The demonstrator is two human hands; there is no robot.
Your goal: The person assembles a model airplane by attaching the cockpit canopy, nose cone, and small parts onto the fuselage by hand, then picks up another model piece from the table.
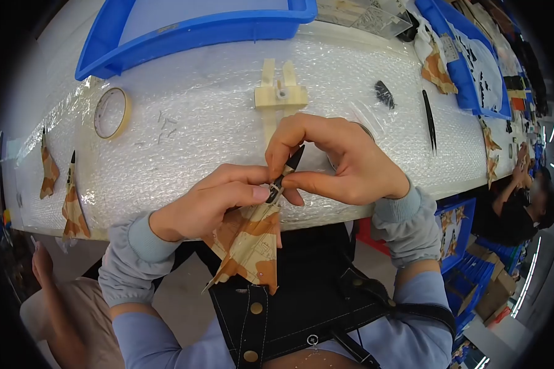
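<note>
Pointing its black nose point(295, 158) to one o'clock, a tan-and-orange camouflage model jet point(252, 240) was held over the near edge of a white, bubble-wrapped table point(209, 123). Left hand point(218, 194): gripped its body. Right hand point(341, 160): pinched its forward section. Two o'clock: slim black pointed tool point(429, 120). Ten: yellow-rimmed tape roll point(127, 115). Twelve: cream block fixture point(266, 98). Eleven, farthest: blue plastic tray point(191, 37).

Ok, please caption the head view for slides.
Left hand and right hand hold a camouflaged model aircraft near its black nose.
</note>
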